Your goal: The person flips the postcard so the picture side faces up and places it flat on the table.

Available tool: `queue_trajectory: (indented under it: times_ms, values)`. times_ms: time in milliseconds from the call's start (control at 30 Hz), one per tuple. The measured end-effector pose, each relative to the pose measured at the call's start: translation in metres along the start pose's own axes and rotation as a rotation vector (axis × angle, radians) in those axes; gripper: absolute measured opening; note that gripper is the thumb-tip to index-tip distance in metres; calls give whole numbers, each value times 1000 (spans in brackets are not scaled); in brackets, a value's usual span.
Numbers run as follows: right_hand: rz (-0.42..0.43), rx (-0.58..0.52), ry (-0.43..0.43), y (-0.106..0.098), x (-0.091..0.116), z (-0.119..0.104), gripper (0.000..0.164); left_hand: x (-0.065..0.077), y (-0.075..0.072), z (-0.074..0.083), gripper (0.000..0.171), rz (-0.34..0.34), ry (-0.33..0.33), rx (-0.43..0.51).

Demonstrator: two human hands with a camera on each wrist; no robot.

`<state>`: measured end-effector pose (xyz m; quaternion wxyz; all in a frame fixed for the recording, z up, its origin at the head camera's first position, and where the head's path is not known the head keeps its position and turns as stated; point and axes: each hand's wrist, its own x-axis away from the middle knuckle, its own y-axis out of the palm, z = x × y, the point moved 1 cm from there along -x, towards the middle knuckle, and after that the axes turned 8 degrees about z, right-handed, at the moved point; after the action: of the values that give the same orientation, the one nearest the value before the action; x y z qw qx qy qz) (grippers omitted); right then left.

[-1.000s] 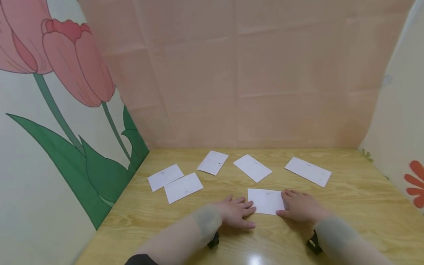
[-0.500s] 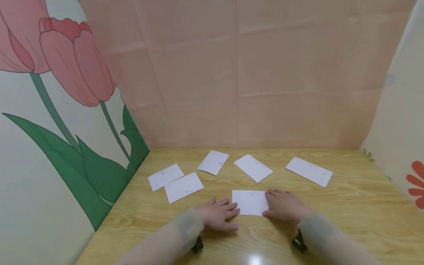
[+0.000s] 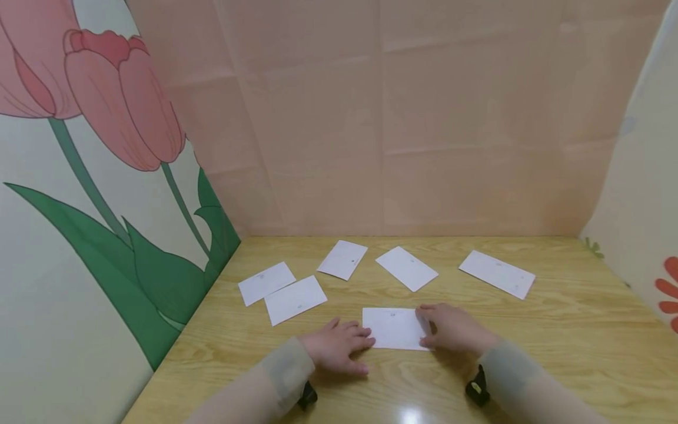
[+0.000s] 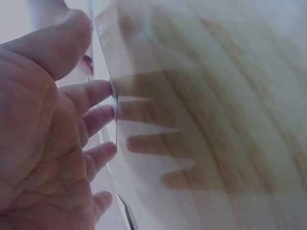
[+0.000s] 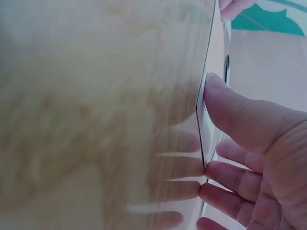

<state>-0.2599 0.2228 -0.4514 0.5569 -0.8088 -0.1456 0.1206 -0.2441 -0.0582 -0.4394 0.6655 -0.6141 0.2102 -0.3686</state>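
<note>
A white paper card (image 3: 394, 330) with a small faint mark near its far edge lies on the table between both hands. My left hand (image 3: 339, 346) rests at its left edge with fingers spread, the fingertips touching that edge. At the other end, my right hand (image 3: 454, 330) holds the card's right end, fingers at the far corner and thumb at the near corner. That end looks shaded and slightly bent. In the right wrist view the thumb (image 5: 225, 98) lies against the card's edge. The left wrist view shows the left palm (image 4: 38, 139) and fingers beside the glossy tabletop.
Farther back on the wood-grain table (image 3: 572, 330) lie several similar cards: two at the left (image 3: 266, 284) (image 3: 295, 300), then others (image 3: 342, 260) (image 3: 406, 268) and one at the right (image 3: 497, 274). A pinkish sheet (image 3: 381, 118) hangs behind; tulip-printed walls (image 3: 122, 106) flank it.
Both hands and the card between them have moved left and slightly nearer. The right hand's fingers now arch more, with a gap showing under them. The other cards lie as before.
</note>
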Motion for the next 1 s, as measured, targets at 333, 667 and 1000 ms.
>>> queue_trajectory:
  times_ms: [333, 667, 1000]
  values:
    - [8, -78, 16, -4, -2, -1, 64, -33, 6, -16, 36, 121, 4, 141]
    - [-15, -59, 47, -4, -4, -2, 63, -53, 2, -23, 39, 210, -171, 170]
    - [-12, -63, 66, -3, -6, -2, 62, -70, 10, -26, 49, 278, -443, 304]
